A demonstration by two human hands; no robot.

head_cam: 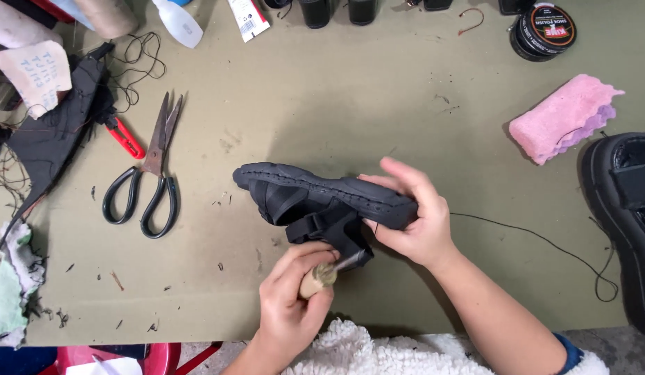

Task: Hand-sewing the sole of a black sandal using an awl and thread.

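Gripping the black sandal (pixel 322 198) at its heel end, our right hand (pixel 416 219) is closed around the sole, while our left hand (pixel 294 298) is wrapped around a wooden-handled awl (pixel 326 272).

We hold the sandal on its side, near the middle of the desk (pixel 336 90) and toward its front edge, the awl's metal tip meeting the strap. We judge the work goes best with the sole braced firmly, the tool pushed squarely, and fingers kept out of the tip's line. Black thread (pixel 537 243) trails from the sandal toward the right edge, where a second sandal (pixel 627 208) lies. Scissors (pixel 149 173) rest toward the left edge; a pink cloth (pixel 562 118) and a polish tin (pixel 543 31) sit near the far right corner.
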